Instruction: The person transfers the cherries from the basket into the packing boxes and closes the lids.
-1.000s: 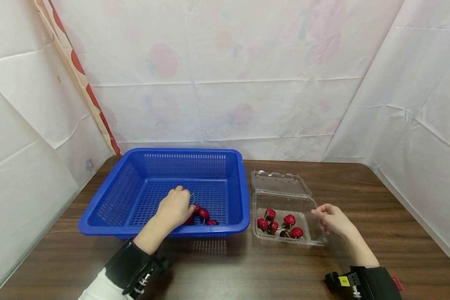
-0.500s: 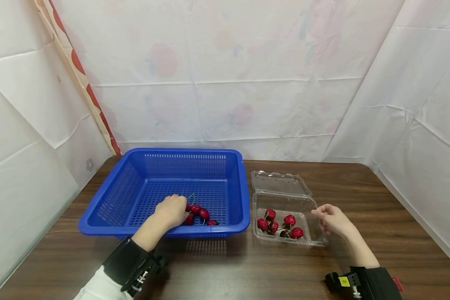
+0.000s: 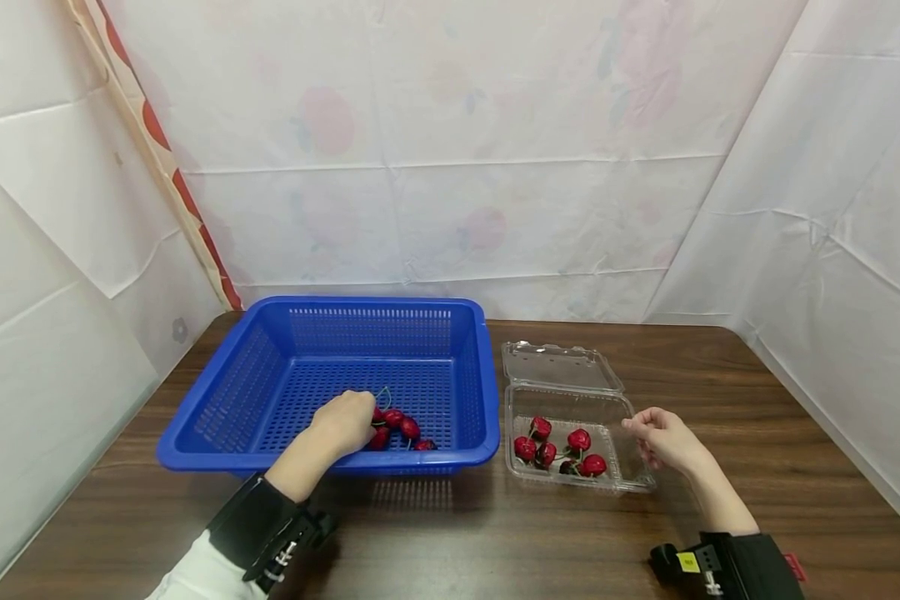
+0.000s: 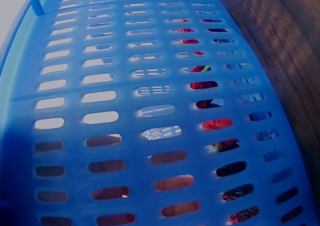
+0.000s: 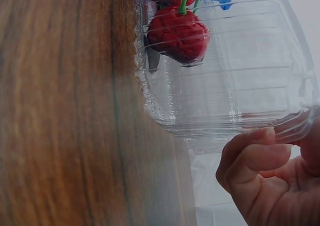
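In the head view, my left hand (image 3: pixel 341 425) is down inside the blue plastic basket (image 3: pixel 326 461), next to several red cherries (image 3: pixel 409 428) with thin stems. Its fingertips are hidden behind the back of the hand. Through the slots of the basket wall (image 4: pixel 120 103), the left wrist view shows bits of fingers and red fruit, but no clear grip. My right hand (image 3: pixel 669 439) pinches the right rim of an open clear plastic clamshell container (image 3: pixel 523 475) between thumb and fingers. Several dark red cherries (image 3: pixel 579 440) lie in its base; one wrinkled cherry (image 5: pixel 180 35) shows large in the right wrist view.
The container's lid (image 3: pixel 562 367) is folded back toward the wall. Basket and container stand side by side on a brown wooden table (image 3: pixel 450 550). White printed sheets (image 3: pixel 450 167) close off the back and both sides.
My left hand has moved slightly left and lower in the basket, uncovering more cherries beside it; over the last half second it has barely moved. My right hand and the container have stayed put.
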`<state>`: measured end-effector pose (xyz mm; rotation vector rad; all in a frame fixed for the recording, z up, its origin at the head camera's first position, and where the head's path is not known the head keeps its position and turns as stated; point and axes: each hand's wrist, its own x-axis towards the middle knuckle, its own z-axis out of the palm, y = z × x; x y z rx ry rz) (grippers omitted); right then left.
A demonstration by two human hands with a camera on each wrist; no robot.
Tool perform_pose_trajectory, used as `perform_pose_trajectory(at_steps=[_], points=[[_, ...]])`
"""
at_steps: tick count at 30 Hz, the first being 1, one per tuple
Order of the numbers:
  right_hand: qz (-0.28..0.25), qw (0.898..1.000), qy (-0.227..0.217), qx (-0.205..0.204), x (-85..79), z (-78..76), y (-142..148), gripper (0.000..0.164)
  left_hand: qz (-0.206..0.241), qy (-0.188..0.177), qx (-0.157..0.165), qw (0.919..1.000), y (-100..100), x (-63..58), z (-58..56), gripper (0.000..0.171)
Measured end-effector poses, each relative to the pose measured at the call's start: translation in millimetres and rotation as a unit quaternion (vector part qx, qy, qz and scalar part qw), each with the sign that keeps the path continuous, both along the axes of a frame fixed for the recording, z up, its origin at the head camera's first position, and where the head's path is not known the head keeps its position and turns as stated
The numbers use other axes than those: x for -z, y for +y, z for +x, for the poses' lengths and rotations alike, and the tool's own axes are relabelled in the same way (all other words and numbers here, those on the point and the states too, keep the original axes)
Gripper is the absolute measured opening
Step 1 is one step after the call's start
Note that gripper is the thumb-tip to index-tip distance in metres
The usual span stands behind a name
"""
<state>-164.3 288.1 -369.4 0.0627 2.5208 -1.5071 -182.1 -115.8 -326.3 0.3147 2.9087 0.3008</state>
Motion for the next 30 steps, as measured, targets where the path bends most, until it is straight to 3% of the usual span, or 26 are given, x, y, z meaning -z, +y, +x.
perform_pose_trajectory(at_steps=[4,16,23,30], points=[[-0.001,1.0,-0.001,0.002,0.2,0.1,0.1,0.024,-0.001,0.005,-0.003,1.0,1.2,0.6,-1.0,0.007],[0.0,1.0,-0.001,0.002,-0.4,-0.2,-0.4,0.023,0.01,0.035,-0.006,0.9993,2.1,3.1,-3.6,0.006],[-0.001,1.0,0.001,0.003,-1.2,-0.5,-1.1,0.022,0.015,0.061,-0.004,0.998,2.0,3.2,-2.0,0.019],[-0.007,1.0,0.002,0.003,-0.5,-0.8,-1.0,0.021,0.034,0.064,-0.009,0.9973,2.6,0.5,2.1,0.024]])
